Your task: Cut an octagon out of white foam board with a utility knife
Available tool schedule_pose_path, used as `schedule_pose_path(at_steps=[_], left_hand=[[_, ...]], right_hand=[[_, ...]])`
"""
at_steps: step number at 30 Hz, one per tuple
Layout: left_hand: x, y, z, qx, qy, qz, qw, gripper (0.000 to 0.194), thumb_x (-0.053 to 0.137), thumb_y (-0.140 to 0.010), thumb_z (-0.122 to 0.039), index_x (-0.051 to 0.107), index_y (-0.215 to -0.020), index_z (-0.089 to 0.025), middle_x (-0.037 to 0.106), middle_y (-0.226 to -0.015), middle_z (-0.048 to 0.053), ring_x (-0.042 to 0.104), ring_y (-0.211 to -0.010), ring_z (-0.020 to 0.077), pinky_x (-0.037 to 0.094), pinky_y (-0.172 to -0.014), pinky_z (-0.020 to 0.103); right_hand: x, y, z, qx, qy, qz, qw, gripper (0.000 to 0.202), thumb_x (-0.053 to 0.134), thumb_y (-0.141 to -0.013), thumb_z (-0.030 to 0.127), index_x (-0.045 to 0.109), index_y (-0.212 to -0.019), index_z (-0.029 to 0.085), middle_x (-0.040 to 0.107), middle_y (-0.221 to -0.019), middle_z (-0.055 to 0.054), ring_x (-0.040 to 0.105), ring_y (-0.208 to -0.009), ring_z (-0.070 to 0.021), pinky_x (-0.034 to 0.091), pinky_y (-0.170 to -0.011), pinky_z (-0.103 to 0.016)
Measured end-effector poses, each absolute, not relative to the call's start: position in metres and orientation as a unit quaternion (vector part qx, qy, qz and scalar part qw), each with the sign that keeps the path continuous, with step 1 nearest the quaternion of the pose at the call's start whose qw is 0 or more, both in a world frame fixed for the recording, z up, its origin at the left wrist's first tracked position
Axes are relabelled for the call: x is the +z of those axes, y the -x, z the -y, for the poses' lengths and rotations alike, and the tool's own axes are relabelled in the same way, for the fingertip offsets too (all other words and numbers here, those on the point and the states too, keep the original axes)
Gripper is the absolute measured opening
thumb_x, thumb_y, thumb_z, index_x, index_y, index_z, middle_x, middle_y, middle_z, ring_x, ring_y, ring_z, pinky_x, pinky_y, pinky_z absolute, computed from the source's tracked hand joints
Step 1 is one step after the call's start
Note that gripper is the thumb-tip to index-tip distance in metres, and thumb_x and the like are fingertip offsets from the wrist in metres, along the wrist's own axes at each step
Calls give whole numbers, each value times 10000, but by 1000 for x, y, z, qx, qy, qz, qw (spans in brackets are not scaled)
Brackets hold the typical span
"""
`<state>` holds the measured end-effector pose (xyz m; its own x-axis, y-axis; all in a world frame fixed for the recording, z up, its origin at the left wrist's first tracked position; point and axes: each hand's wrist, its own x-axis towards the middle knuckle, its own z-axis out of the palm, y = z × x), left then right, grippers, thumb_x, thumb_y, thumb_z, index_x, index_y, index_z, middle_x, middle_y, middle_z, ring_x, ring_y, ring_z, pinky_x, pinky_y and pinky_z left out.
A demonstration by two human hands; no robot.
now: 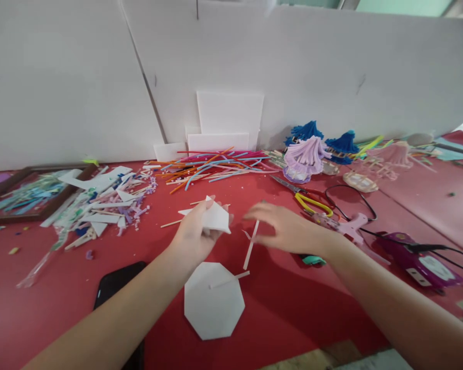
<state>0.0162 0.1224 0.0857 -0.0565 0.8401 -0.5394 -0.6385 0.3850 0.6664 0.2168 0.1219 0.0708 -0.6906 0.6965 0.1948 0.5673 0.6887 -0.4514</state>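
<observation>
Left hand (196, 231) pinching folded white foam-board piece (216, 216) above red tabletop (162, 288), right hand (272, 226) blurred, fingers loosely open over narrow white strip (250, 246), white octagonal panel (214, 308) lying nearer the wearer.

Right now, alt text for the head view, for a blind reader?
Over a red table, the left hand holds a white piece; the right hand, blurred, is beside a white strip. A white octagon lies nearer the camera, colored strips farther back, pliers to the right.
</observation>
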Motion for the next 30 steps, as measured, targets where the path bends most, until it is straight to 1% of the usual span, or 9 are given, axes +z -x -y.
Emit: schedule_pose_path(at_steps=[3, 5, 8, 12, 17, 20, 24, 27, 30], left_hand=[[82, -3, -115, 547, -100, -474, 683, 178, 564, -933, -233, 589, -1091, -156, 635, -1015, 49, 642, -832, 164, 561, -717, 341], [77, 2, -110, 549, -104, -468, 685, 107, 514, -926, -137, 599, -987, -160, 642, -902, 31, 641, -736, 133, 561, -674, 295], [71, 7, -108, 548, -112, -458, 690, 144, 476, -902, -84, 594, -897, -167, 648, -834, 31, 639, -678, 117, 565, -653, 265], [66, 10, -106, 548, -124, -438, 702, 181, 488, -862, -49, 601, -919, -179, 629, -744, 9, 632, -653, 120, 575, -657, 270], [63, 11, -104, 554, -121, -441, 696, 170, 495, -853, -9, 584, -877, -151, 622, -715, 10, 639, -646, 132, 577, -625, 281], [65, 12, -104, 568, -115, -434, 690, 134, 498, -901, -55, 586, -837, -135, 624, -710, 24, 644, -636, 136, 576, -603, 279], [68, 16, -108, 612, -99, -418, 664, 236, 458, -986, -233, 581, -800, -155, 617, -712, 2, 631, -618, 103, 587, -667, 283], [65, 17, -109, 623, -98, -420, 653, 300, 440, -996, -323, 581, -791, -156, 624, -720, 5, 632, -618, 101, 586, -676, 280], [59, 13, -108, 600, -125, -426, 665, 310, 496, -966, -368, 617, -814, -127, 646, -737, 49, 633, -597, 132, 567, -583, 268]], right_hand=[[63, -219, -124, 167, 311, 929, 116, 346, 762, -769, 165, 693, -1105, 214, 669, -1104, -88, 630, -1051, -240, 500, -935, -393], [58, -216, -126, 154, 310, 933, 104, 223, 674, -837, 100, 716, -1024, 213, 666, -1089, -82, 634, -1030, -205, 494, -926, -353], [54, -208, -128, 141, 319, 932, 93, 185, 584, -882, 68, 712, -955, 181, 673, -1025, -88, 635, -974, -203, 482, -905, -356], [57, -199, -129, 139, 334, 930, 69, 177, 618, -796, 8, 687, -878, 149, 663, -934, -95, 615, -906, -230, 460, -841, -358], [72, -183, -135, 171, 363, 913, 73, 184, 658, -667, -23, 628, -700, 155, 604, -721, -28, 550, -664, -166, 379, -632, -262], [85, -169, -144, 187, 408, 884, 132, 146, 626, -692, 21, 597, -696, 164, 583, -695, 1, 511, -628, -136, 330, -591, -241], [94, -146, -154, 202, 464, 834, 221, 134, 560, -726, 58, 536, -665, 175, 549, -653, 26, 483, -598, -120, 303, -560, -240], [89, -132, -156, 245, 469, 809, 255, 105, 568, -745, 76, 550, -725, 178, 590, -669, 31, 529, -599, -112, 347, -554, -225], [81, -120, -152, 297, 454, 796, 269, 108, 580, -786, 99, 562, -855, 179, 655, -744, 24, 593, -611, -103, 404, -545, -204]])
